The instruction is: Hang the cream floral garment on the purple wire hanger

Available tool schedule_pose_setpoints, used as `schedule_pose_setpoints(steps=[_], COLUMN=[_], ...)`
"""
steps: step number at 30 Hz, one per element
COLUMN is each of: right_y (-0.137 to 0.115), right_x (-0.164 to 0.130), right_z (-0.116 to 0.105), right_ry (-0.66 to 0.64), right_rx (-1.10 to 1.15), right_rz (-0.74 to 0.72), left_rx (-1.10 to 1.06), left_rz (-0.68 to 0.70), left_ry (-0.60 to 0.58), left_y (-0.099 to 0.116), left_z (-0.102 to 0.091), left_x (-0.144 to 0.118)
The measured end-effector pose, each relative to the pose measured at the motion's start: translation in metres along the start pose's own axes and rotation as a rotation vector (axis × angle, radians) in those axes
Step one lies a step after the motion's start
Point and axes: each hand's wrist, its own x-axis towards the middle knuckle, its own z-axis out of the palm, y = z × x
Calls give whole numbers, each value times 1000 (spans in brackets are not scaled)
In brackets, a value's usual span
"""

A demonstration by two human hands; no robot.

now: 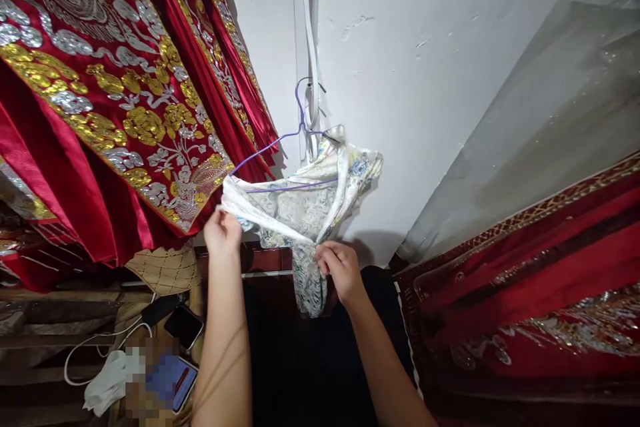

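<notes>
A light floral garment (293, 210) with white edging hangs on a thin purple wire hanger (270, 145), whose hook is caught on a fitting at the wall. My left hand (223, 232) pinches the white edge at the garment's left side. Lower down, the fingers of my right hand (341, 268) are closed on the garment where the two white neckline edges meet. Below that meeting point a patterned part of the cloth hangs down. The garment's right shoulder sits bunched near the hanger's right arm.
Red robes with gold and silver sequins (145, 127) hang at the left. White cables (311, 27) run down the white wall (400, 80). A phone (184, 327), a lit phone (184, 383) and a white tissue (113, 380) lie lower left. Red embroidered cloth (550, 320) stands behind clear plastic at right.
</notes>
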Motion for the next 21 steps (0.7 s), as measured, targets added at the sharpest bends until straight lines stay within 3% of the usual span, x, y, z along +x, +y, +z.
schedule_pose_setpoints(steps=[4,7,10,12,14,18,21], right_y=[-1,-2,-1,1,2,-11,-34], right_x=[-15,-19,-17,-14,-11,-9,-2], right_z=[-2,-13,-25,-28,-25,-10,-8], right_ry=[-20,-74,-43,4,-27,-231,-444], right_rx=[-19,-108,-217,-225,-125,181,118], right_rz=[19,76,92,44,14,44,-32], left_rx=[-21,-52,-127,-185,-168,235,493], left_rz=[-69,-94,-132,-137,-130,-22,232], left_ry=[155,189,101,-34,-198,-459,-447], left_y=[-59,-77,-66,-50,-37,-24,-18], left_z=[-17,-12,13,37,59,82,77], left_x=[-51,-79,-98,-113,-133,-164,-159])
